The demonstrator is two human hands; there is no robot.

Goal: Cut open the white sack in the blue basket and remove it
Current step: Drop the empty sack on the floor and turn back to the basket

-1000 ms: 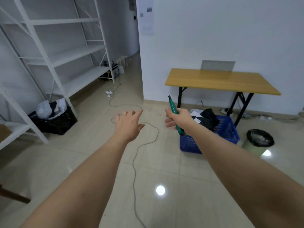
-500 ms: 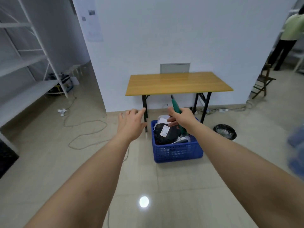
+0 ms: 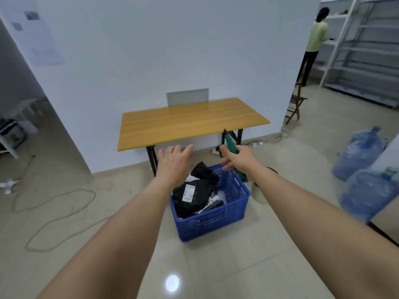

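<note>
Basket [image 3: 216, 221] stood on the floor, holding black bags [image 3: 194, 195] with white packaging [image 3: 221, 196] at its right side. Left hand [image 3: 172, 165] hovered above, fingers spread, empty. Right hand [image 3: 239, 157] gripped a green cutter [image 3: 231, 144], blade up, over the far rim.

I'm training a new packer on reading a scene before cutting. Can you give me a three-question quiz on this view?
1. True or false: the left hand is holding a parcel.
2. Which hand has a grip on the green cutter?
3. The blue basket stands: A) on the wooden table, B) on the floor in front of it, C) on the shelving.

Key: 1. False, it is open and empty. 2. The right hand. 3. B.
</note>
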